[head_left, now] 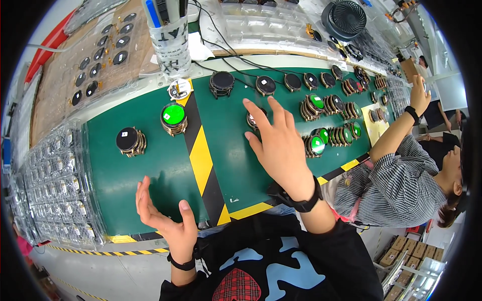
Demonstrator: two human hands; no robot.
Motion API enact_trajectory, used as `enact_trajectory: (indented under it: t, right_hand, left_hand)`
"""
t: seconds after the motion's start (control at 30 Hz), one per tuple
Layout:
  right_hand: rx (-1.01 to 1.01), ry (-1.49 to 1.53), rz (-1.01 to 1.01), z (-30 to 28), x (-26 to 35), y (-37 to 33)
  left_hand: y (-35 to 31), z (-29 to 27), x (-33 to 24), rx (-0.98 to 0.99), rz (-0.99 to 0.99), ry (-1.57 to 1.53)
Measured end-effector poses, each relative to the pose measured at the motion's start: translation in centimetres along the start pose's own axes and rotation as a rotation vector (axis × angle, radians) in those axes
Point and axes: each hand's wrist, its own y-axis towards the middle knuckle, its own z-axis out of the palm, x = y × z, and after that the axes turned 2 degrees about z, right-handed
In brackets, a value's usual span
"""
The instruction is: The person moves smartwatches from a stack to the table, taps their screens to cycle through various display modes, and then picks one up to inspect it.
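Note:
My right hand (pixel 282 145) reaches over the green bench mat with its fingers spread. Partly covered by those fingers is a round watch case (pixel 253 120); whether they touch it I cannot tell. My left hand (pixel 168 220) is held above the mat's near edge, fingers apart and nothing in it. Beyond it stand a stack of watch cases with a black face on top (pixel 128 140) and another stack with a bright green face (pixel 173 115). Farther back are a black-faced watch stack (pixel 221 83) and a single black-faced watch (pixel 265 85).
Clear plastic trays (pixel 60 190) of small parts lie at the left. A pen cup (pixel 170 50), a white round part (pixel 179 90) and a black fan (pixel 344 20) stand at the back. Several watch stacks (pixel 315 103) line the right. Beside me sits a co-worker (pixel 396 190), one arm raised.

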Motion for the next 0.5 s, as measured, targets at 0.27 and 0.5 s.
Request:
enact_trajectory:
  t: [0.27, 0.5]
  right_hand:
    - [0.209, 0.173, -0.086, 0.4, -1.1, -1.3]
    - [0.226, 0.25, -0.051, -1.6, -1.8, -5.9]
  left_hand:
    - [0.1, -0.3, -0.6, -0.066, -0.074, 0.107]
    - [0.5, 0.2, -1.5, -0.044, 0.034, 0.305]
